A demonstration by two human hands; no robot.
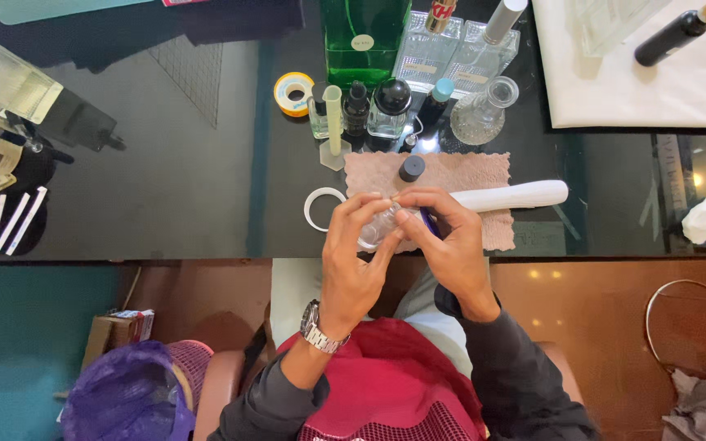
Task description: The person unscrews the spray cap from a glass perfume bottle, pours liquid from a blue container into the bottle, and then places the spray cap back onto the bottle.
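**Both hands on a small glass bottle at the table's edge**

Dark, glossy glass tabletop (189,188) stretches out below me, crowded at its far side; a pinkish-brown cloth mat (451,175) lies on it just ahead of my hands. My left hand (353,253) wraps closed around a small clear glass bottle (376,229), holding it over the near edge of the mat; a metal wristwatch (318,328) sits on that wrist. My right hand (443,237) is pinched shut at the bottle's top, fingertips meeting those of my left hand; something dark blue shows beneath the fingers, too hidden to identify. On the mat lie a small black round cap (411,168) and a long white cylindrical tube (516,196), the tube running out to the right from behind my right hand; a white ring (320,208) rests on the glass just left of the mat. Behind the mat stands a row of little bottles, among them a round black-capped bottle (390,106) and a clear glass flask (484,110); a roll of yellow-edged tape (293,92) lies to their left.
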